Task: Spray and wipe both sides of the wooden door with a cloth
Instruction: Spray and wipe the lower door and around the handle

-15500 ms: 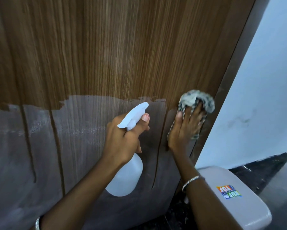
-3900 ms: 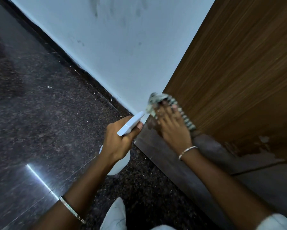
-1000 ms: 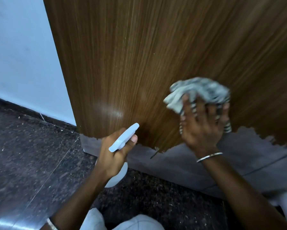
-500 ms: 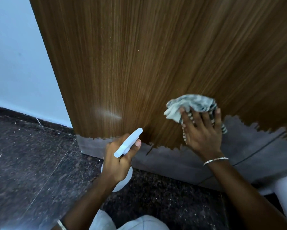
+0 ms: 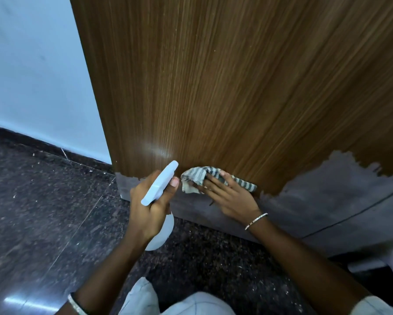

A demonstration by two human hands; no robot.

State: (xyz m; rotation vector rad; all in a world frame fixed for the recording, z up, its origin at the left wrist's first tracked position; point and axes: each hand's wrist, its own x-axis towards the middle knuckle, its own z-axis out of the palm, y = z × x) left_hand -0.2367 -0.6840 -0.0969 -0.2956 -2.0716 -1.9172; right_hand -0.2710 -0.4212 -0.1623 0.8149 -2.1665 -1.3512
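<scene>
Left hand [image 5: 150,208] grips white plastic spray bottle [image 5: 160,185]; right hand [image 5: 227,196] presses grey-striped cloth [image 5: 197,175] flat-fingered at the bottom edge of the brown wooden door [image 5: 213,87]. My worry: cloth snagging ragged peeled veneer [image 5: 265,193].

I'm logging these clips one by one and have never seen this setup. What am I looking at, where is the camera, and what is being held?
There is no machine here. These are a person's two bare hands, filmed by a wide-angle camera worn on the head, looking forward and down. The left hand grips a white spray bottle. The right hand presses a striped cloth against the wooden door, just above its grey, worn lower part. Below is a dark stone floor, and a pale wall stands to the left of the door.
</scene>
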